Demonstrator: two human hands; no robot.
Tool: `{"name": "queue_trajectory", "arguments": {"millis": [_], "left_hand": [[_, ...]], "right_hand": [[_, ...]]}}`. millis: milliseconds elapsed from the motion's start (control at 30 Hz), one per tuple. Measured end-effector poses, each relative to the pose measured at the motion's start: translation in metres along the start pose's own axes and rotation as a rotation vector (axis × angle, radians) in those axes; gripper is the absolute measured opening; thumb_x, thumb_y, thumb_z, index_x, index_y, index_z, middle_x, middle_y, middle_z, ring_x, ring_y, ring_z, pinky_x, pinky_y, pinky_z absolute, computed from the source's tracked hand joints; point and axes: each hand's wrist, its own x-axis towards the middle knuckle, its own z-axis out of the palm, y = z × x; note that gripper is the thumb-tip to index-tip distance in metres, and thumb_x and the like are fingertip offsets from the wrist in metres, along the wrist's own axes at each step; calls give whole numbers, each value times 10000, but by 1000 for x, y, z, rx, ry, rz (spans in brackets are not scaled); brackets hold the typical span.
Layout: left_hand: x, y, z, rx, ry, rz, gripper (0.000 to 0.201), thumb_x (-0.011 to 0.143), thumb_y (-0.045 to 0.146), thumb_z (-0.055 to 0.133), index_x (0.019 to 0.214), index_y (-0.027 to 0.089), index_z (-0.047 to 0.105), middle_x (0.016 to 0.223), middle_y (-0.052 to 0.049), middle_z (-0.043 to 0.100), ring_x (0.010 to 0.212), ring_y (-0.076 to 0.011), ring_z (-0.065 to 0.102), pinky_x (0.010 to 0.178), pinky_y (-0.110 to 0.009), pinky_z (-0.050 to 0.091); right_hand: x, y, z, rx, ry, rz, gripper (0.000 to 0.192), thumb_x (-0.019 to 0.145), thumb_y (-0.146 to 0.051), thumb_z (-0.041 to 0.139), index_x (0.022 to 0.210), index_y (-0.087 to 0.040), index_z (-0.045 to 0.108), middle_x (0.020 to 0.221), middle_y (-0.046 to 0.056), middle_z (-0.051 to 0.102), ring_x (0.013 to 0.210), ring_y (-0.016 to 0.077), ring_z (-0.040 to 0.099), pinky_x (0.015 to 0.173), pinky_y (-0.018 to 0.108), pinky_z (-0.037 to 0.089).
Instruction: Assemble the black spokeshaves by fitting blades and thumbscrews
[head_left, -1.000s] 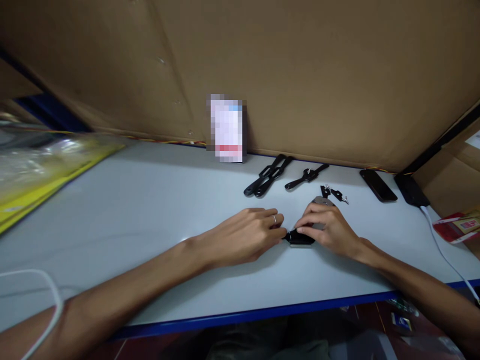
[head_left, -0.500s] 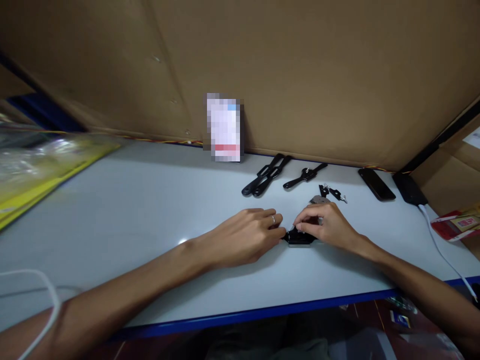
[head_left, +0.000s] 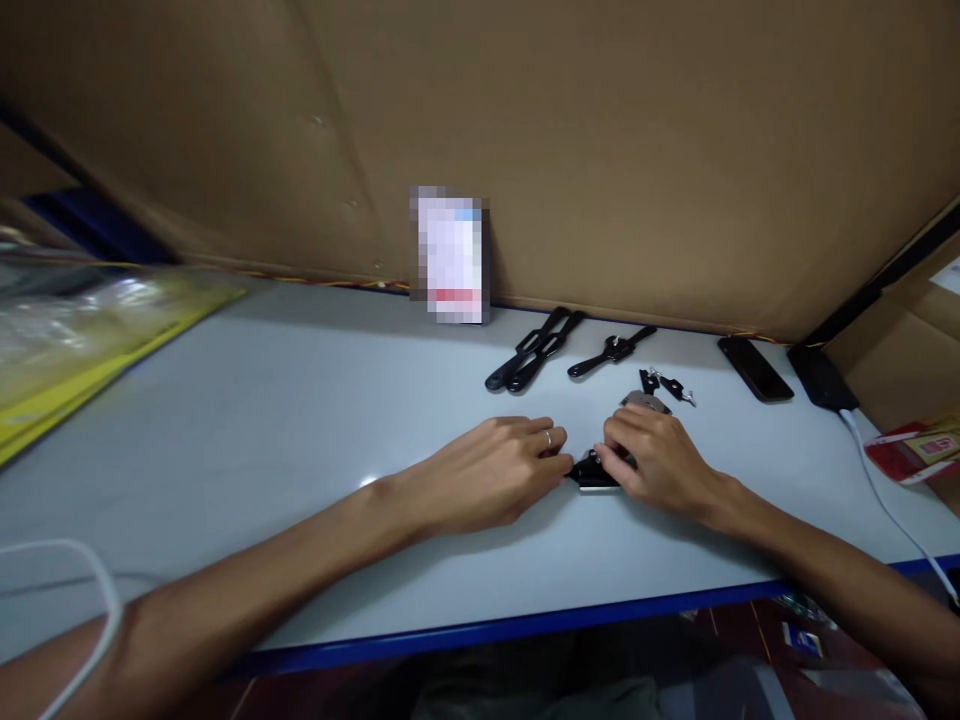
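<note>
Black and small, the watch body is lying flat on the white table, so both hands can work it. The left hand is pinching its 9 o'clock end; the right hand is pressing fingers closed on top. Spare straps are resting at 12 o'clock. No writing is legible.

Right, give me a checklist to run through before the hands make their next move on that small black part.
1. Black part flat on the table: ok.
2. Left hand touching its left end: ok.
3. Right hand on its right side: ok.
4. Grip firm: cannot tell, fingers hide it.
5. Loose straps lying apart from the hands: ok.
6. Small metal pieces apart from the right hand: not ok, just behind it.
</note>
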Motion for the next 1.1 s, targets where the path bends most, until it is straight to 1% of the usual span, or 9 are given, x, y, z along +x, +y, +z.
{"name": "queue_trajectory", "arguments": {"millis": [100,200,333,433,533,667,800,967,1100], "left_hand": [[0,0,-1,10,-13,-1,236,1003,132,467,861,171,650,815,-39,632,754,-178,583,626,-311,416],[0,0,-1,9,-15,0,215,998,139,487,864,173,652,821,-38,634,756,-178,580,621,-309,412],[0,0,0,1,-8,0,200,1004,159,505,881,173,661,818,-35,633,751,-173,574,619,-304,412],[0,0,1,2,-16,-2,202,1004,157,501,886,173,665,822,-36,632,754,-177,578,616,-310,415],[0,0,1,9,-19,-2,218,1000,137,480,893,173,666,821,-37,631,752,-178,581,613,-312,413],[0,1,0,12,-25,-5,209,1000,143,488,887,175,661,816,-34,629,751,-176,579,615,-307,409],[0,1,0,7,-29,-6,184,1000,160,514,885,175,658,821,-35,633,758,-178,577,623,-303,408],[-1,0,1,0,-27,-7,195,994,134,500,903,177,666,825,-37,633,760,-179,576,625,-305,403],[-1,0,1,6,-38,-9,191,998,145,502,915,177,671,831,-39,633,763,-185,580,627,-314,409]], "right_hand": [[1,2,-3,24,40,9,251,984,-199,560,741,-169,615,724,34,603,707,173,498,669,321,359],[2,4,-9,215,91,1,180,974,-183,582,837,-159,696,754,28,617,701,156,529,689,311,406],[3,6,-13,385,39,-112,132,933,-162,647,933,-196,775,848,33,655,788,159,593,732,311,451],[3,6,-12,353,-10,-149,139,920,-153,662,913,-204,790,861,38,664,807,165,589,746,321,455],[4,7,-10,310,-3,-119,146,946,-176,642,909,-173,783,833,43,674,797,169,579,755,331,450],[4,10,-10,249,33,-76,241,970,-226,626,776,-153,748,780,47,664,760,169,552,723,323,432],[2,9,-11,241,38,-110,314,964,-219,616,670,-156,704,684,23,614,678,147,491,666,305,389],[2,2,-14,308,-21,-131,297,979,-241,608,715,-178,731,615,-21,553,597,114,455,653,285,372],[3,3,-13,245,-11,-96,364,1009,-280,569,678,-182,685,588,-31,514,571,112,413,649,288,352]]}}
